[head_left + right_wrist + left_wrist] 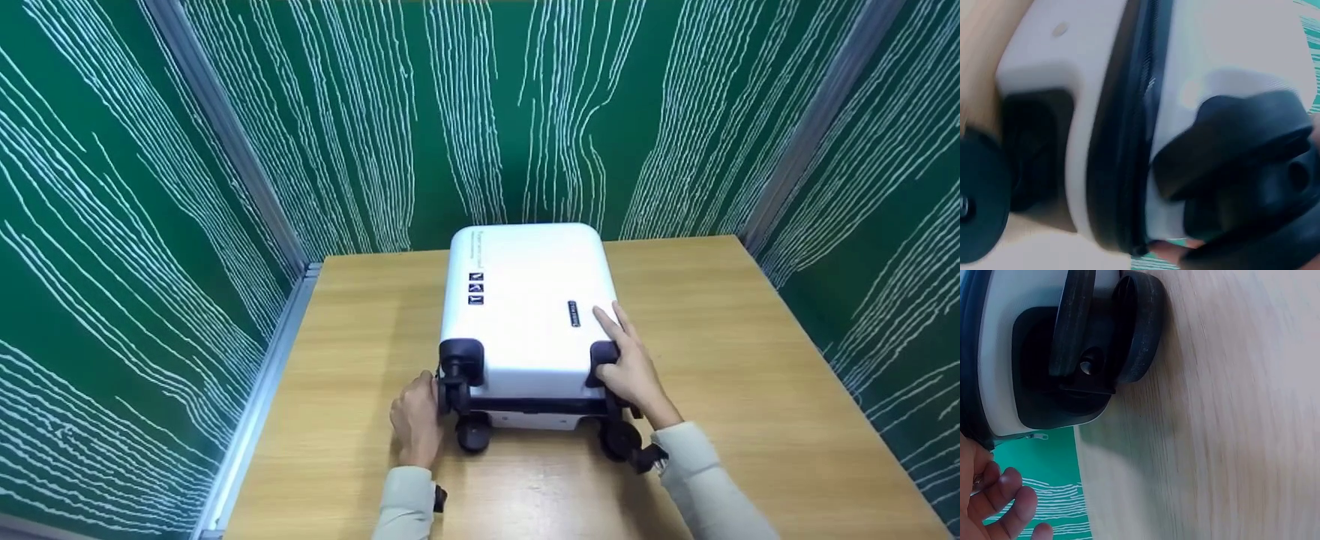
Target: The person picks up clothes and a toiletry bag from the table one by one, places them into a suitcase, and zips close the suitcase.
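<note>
A white hard-shell suitcase (529, 300) lies flat, its wheeled end facing me. At its left side, by the front corner wheel, my left hand (417, 420) has its fingers curled in at the black zipper seam (971, 410). A small metal zipper pull (977, 480) shows between these fingers, while another metal tab (1037, 436) hangs just past the corner. My right hand (630, 367) rests on the front right corner, fingers extended over the shell and thumb by the black wheel mount (603, 358). In the right wrist view, black wheels (1235, 140) hide most of that hand.
The suitcase stands on a light wooden table (360, 315). Green panels (375, 135) with white wavy lines surround the table on three sides, joined by grey metal posts (225, 112). Caster wheels (474, 433) stick out toward me from the suitcase's near end.
</note>
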`<state>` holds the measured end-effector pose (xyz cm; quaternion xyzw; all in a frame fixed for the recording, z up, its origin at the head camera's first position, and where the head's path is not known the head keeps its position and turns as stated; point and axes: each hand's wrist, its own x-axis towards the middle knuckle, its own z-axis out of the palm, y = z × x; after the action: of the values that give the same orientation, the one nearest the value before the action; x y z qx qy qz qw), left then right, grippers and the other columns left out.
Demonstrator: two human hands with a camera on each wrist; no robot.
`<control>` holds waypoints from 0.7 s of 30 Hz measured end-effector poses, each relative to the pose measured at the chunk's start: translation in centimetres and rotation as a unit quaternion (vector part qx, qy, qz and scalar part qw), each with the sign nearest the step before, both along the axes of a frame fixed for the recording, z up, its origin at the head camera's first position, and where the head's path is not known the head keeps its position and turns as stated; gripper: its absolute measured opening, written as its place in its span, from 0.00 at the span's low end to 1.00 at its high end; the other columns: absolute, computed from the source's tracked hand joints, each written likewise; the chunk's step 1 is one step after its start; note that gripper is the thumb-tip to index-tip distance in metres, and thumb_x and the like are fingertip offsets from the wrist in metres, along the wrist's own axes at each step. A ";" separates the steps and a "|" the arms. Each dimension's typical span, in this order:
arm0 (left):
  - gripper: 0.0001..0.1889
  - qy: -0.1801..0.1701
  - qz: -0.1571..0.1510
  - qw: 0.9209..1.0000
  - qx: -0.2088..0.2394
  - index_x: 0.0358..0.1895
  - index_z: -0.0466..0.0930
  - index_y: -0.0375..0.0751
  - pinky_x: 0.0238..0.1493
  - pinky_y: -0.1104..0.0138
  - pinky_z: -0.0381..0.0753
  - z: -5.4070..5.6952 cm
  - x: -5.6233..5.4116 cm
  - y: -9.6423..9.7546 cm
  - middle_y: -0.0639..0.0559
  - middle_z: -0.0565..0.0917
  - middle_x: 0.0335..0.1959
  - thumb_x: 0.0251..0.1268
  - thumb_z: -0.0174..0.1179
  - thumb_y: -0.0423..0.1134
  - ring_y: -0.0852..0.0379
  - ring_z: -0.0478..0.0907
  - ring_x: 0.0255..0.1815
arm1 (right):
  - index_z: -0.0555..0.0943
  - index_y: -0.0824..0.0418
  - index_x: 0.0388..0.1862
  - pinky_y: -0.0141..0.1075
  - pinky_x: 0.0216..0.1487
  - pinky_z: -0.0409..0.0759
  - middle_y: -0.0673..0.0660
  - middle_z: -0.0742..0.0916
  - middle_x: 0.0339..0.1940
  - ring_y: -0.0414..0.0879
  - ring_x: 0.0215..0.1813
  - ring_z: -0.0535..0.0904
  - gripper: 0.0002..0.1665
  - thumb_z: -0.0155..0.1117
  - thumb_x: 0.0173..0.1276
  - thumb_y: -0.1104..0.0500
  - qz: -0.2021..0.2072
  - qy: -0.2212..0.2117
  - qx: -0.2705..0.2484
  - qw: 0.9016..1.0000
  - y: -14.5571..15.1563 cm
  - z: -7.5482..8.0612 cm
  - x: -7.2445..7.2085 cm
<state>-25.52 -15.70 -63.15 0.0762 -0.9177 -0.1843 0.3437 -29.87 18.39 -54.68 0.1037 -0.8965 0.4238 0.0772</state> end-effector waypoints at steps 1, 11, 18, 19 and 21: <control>0.14 0.002 -0.004 1.000 0.000 0.22 0.72 0.44 0.16 0.50 0.74 0.1 0.2 0.1 0.47 0.78 0.16 0.69 0.60 0.37 0.41 0.77 0.15 | 0.62 0.51 0.82 0.36 0.35 0.73 0.62 0.53 0.86 0.72 0.80 0.57 0.60 0.58 0.46 0.78 -0.001 -0.004 -0.005 1.000 0.0 0.1 0.0; 0.13 -0.018 -0.017 1.000 0.019 0.27 0.75 0.44 0.25 0.48 0.78 0.5 2.0 0.9 0.46 0.83 0.21 0.42 0.73 0.34 0.41 0.83 0.24 | 0.61 0.50 0.83 0.30 0.39 0.75 0.60 0.52 0.87 0.70 0.83 0.51 0.62 0.60 0.45 0.79 -0.019 -0.037 -0.032 0.999 0.0 0.2 0.3; 0.09 -0.003 -0.005 1.000 0.030 0.28 0.80 0.42 0.28 0.50 0.77 0.3 2.8 1.9 0.45 0.86 0.22 0.44 0.72 0.37 0.42 0.84 0.26 | 0.62 0.51 0.82 0.36 0.47 0.76 0.60 0.54 0.87 0.67 0.83 0.55 0.60 0.58 0.46 0.79 -0.036 -0.031 -0.033 0.998 -0.2 0.0 0.5; 0.09 0.001 -0.005 0.999 0.033 0.28 0.81 0.41 0.27 0.51 0.78 0.3 2.9 2.0 0.45 0.86 0.22 0.45 0.71 0.36 0.42 0.84 0.26 | 0.62 0.51 0.82 0.37 0.47 0.76 0.60 0.54 0.87 0.67 0.82 0.55 0.60 0.58 0.47 0.79 -0.037 -0.030 -0.034 0.998 -0.3 0.0 0.5; 0.08 0.008 -0.004 0.999 0.036 0.28 0.81 0.41 0.27 0.51 0.77 0.1 2.9 2.2 0.45 0.86 0.22 0.45 0.71 0.35 0.42 0.84 0.25 | 0.61 0.51 0.82 0.38 0.47 0.76 0.60 0.54 0.87 0.68 0.82 0.56 0.60 0.57 0.47 0.79 -0.041 -0.030 -0.032 0.998 -0.3 0.0 0.6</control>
<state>-22.57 -13.51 -63.02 0.0832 -0.9080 -0.2188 0.3475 -29.29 18.10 -54.70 0.0515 -0.8880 0.4515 0.0707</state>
